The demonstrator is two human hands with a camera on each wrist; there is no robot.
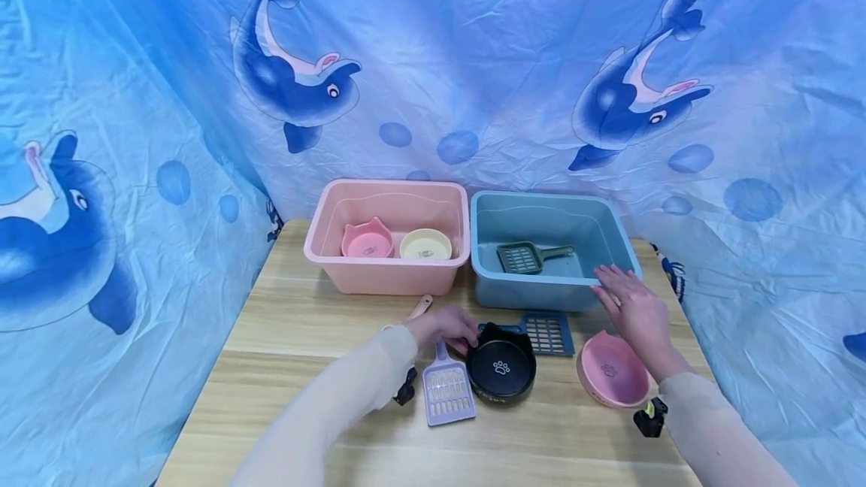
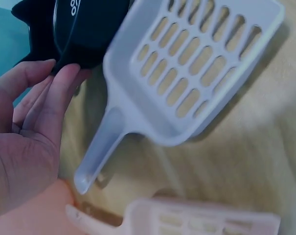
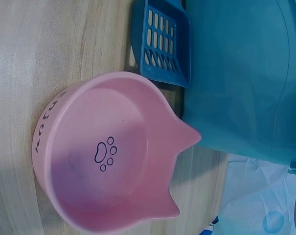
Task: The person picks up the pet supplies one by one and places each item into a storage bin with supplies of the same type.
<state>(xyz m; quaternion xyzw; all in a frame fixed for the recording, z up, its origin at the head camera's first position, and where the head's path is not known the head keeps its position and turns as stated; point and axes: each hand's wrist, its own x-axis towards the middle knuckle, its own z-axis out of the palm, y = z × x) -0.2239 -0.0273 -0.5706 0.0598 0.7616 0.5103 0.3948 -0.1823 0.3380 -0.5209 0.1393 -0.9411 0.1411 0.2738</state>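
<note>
My left hand (image 1: 448, 327) pinches the edge of a black cat-eared bowl (image 1: 501, 368) with a paw print inside, thumb and fingertips at one ear in the left wrist view. Beside that bowl lies a lilac slotted litter scoop (image 2: 119, 78). A pale pink scoop (image 2: 138, 215) lies below it in the left wrist view. My right hand (image 1: 636, 310) is at the front right rim of a blue bin (image 1: 531, 293), its fingers extended. Below that hand sits a pink cat-eared bowl (image 3: 103, 152). A blue slotted scoop (image 3: 162, 76) lies between the two bowls, in front of the bin.
Left of the blue bin stands a pink bin (image 1: 382, 278), holding a pink cat-eared bowl (image 1: 368, 243) and a cream bowl (image 1: 425, 245). A dark green scoop (image 1: 534, 255) lies inside the blue bin. Blue dolphin-printed curtains (image 1: 473, 58) surround the wooden table (image 1: 284, 367).
</note>
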